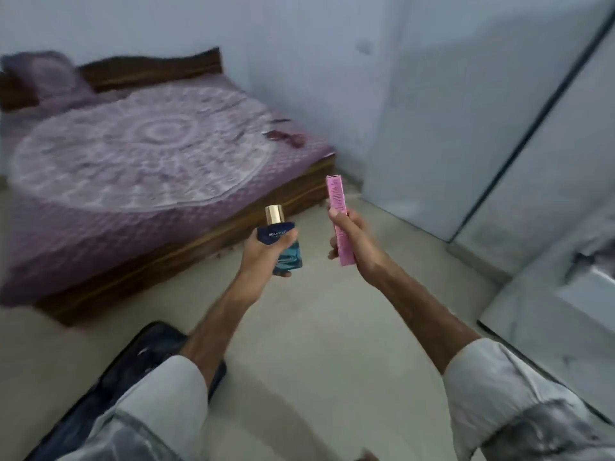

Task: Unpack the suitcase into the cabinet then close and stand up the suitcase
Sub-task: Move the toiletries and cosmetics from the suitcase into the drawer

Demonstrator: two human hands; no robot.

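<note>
Holding 2 things above the floor, the person stands between the bed (139, 168) and the pale cabinet (466, 128). The left hand (266, 257) has its fingers curled round a blue perfume bottle (283, 241) with a gold cap; it looks like glass, so probably heavy, slippery and fragile, best gripped at the body, not the cap. The right hand (349, 241) wraps a slim pink box (337, 211), light cardboard that crushes easily. The dark suitcase (133, 377) lies low at the left, blurred, perhaps open
</note>
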